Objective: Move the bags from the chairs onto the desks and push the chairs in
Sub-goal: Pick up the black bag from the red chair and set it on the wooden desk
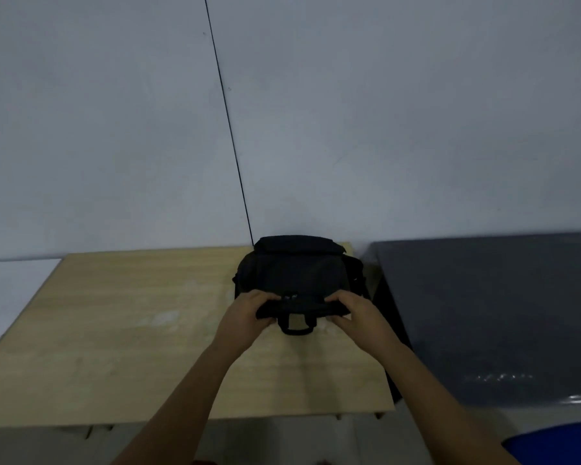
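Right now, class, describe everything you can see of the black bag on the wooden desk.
The black bag looks like soft fabric, a small backpack lying flat on the pale wooden desk, near its far right corner, with its far end by the wall. A carry loop sticks out at the near end beside what seem to be zip pulls. The left hand and right hand grip its near edge.

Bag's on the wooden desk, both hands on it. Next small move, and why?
Probably let go with both hands. The black bag already lies flat on the wooden desk, back against the wall, while the left hand and right hand grip its near edge beside the carry loop. No chair shows in this view.
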